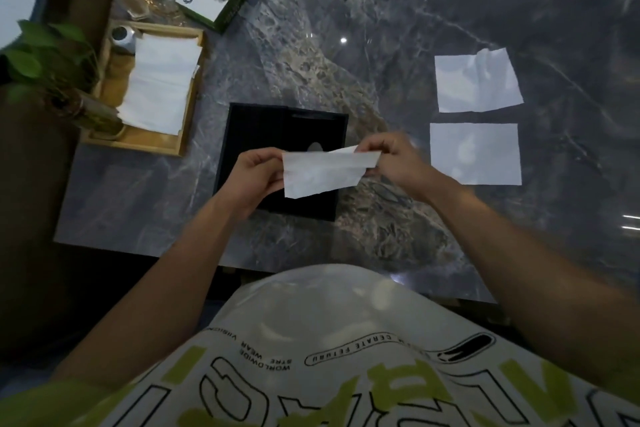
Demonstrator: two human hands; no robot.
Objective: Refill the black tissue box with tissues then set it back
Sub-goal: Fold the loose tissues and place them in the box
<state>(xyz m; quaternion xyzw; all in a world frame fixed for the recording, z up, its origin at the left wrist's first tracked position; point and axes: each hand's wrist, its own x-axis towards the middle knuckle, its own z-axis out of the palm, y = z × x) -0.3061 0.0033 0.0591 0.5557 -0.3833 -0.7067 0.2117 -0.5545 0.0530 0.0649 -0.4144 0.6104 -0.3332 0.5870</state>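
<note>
I hold a thin white folded tissue point(322, 173) stretched between both hands, just above the flat black rectangular tissue box point(263, 128), which lies on the grey marbled stone bench point(346, 73) in front of me. My left hand point(254, 172) grips the tissue's left end with curled fingers. My right hand point(394, 158) pinches the right end between thumb and fingertips.

The step, as I judge it, is folding this sheet so that it fits the box. To do it well I should keep the tissue lightly taut, bring the edges together evenly and press the crease gently, because the paper looks thin and would likely tear under a hard pull. The lower edge hangs crooked, so I should square it first.

Two more white tissue sheets point(478, 80) lie flat on the bench to my right, well apart from the box. A pile of white tissues point(159, 87) rests in the light wooden tray point(188, 97) at my left. I cannot tell what the box holds.
</note>
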